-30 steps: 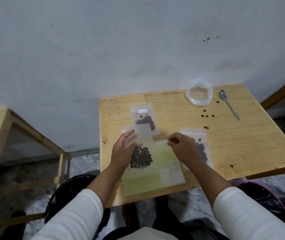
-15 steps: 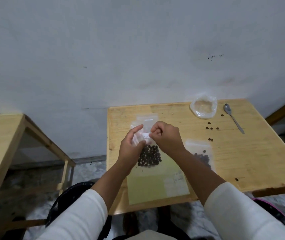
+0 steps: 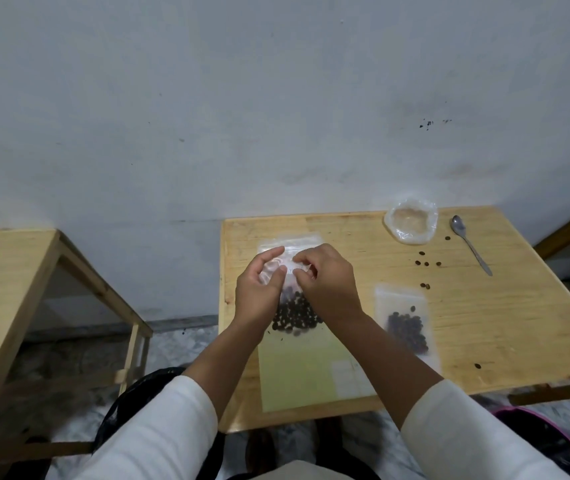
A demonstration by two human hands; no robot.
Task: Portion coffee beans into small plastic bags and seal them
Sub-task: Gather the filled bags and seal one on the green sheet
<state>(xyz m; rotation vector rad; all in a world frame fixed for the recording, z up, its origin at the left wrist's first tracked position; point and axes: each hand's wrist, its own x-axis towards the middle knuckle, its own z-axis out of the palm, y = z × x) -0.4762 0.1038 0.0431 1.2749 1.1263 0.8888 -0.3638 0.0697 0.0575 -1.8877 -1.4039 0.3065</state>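
At the far left a second wooden table is seen, set apart from the work table by a gap of floor. On the work table, near its left edge, a small clear plastic bag is held up by both hands, with its load of coffee beans gathered in the lower part. The left hand is curled around the bag's left side, the thumb and fingers closed on the plastic near its top. The right hand is clenched on the bag's upper edge, its fingertips pinching the strip just beside the left thumb. Behind the hands, another clear bag is partly hidden; its contents cannot be told. Beneath the held bag a pale green sheet is laid flat, reaching to the table's near edge. To the right of the sheet, a further bag with beans is laid flat on the wood, just beside the right forearm. Loose beans are scattered between that bag and the far right corner. At the far edge a crumpled clear plastic wrapper is placed, and to its right a metal spoon is laid with the bowl toward the wall.
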